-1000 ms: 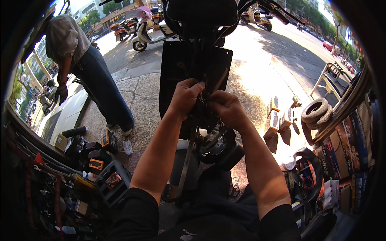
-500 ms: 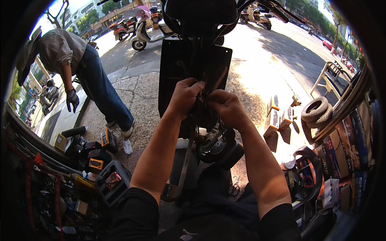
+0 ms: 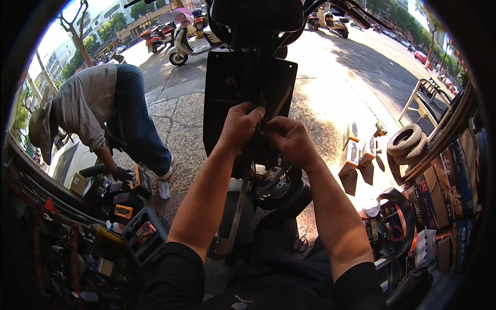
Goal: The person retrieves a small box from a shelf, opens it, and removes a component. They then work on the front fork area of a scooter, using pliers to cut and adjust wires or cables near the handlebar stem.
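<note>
Both my hands work close together on the rear of a black scooter [image 3: 248,82] that stands in front of me. My left hand [image 3: 242,124] is closed around cables or a small part at the scooter's middle, just below its flat black panel. My right hand [image 3: 289,139] pinches the same spot from the right, fingers touching those of my left hand. What exactly sits between the fingers is hidden. Below the hands are the scooter's wheel hub [image 3: 279,186] and a metal bar [image 3: 237,212].
A person [image 3: 98,113] in a grey shirt and jeans bends down at the left, gloved hand reaching to boxes [image 3: 137,181] on the ground. Crates of tools and parts [image 3: 144,232] lie at lower left. Tyres [image 3: 405,139], small boxes and shelves stand at right. Parked scooters [image 3: 183,39] stand behind.
The person at the left has bent further down and reached a gloved hand to the boxes on the ground. My hands stay at the same spot on the scooter.
</note>
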The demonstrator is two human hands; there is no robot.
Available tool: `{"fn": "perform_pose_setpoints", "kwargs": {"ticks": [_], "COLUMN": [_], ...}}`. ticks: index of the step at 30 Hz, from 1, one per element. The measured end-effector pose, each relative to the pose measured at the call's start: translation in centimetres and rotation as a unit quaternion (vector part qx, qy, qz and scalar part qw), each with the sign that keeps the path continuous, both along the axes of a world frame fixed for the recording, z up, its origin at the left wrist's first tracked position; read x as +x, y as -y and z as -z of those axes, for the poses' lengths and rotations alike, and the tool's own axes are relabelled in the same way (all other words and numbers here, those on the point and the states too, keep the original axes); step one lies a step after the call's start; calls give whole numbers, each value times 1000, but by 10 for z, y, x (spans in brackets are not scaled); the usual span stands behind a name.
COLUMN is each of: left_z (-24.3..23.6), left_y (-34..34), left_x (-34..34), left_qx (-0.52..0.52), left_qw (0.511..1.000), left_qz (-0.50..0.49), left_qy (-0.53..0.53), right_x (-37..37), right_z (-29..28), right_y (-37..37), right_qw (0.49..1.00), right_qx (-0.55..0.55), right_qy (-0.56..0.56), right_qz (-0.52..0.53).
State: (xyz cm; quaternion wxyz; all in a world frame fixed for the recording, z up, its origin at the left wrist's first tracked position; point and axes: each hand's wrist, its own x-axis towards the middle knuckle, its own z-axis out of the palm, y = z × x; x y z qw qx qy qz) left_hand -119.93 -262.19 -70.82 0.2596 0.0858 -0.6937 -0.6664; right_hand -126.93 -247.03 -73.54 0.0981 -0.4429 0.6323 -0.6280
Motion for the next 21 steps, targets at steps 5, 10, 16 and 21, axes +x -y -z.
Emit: {"fn": "perform_pose_setpoints", "kwargs": {"ticks": [5, 10, 16, 21], "left_z": [1, 5, 10, 9], "left_y": [-1, 0, 3, 2], "left_x": [0, -5, -8, -8], "left_qx": [-9, -46, -90, -140], "left_qw": [1000, 999, 994, 985], "left_qz": [-10, -26, -47, -78], "left_qy": [8, 6, 28, 58], "right_x": [2, 0, -3, -4], "right_z": [-1, -2, -3, -9], "right_y": [-1, -1, -2, -5], "right_qw": [1000, 1000, 999, 999], "right_qx": [-18, -24, -10, 24], "right_qy": [3, -8, -24, -28], "right_qz": [-7, -14, -19, -38]}}
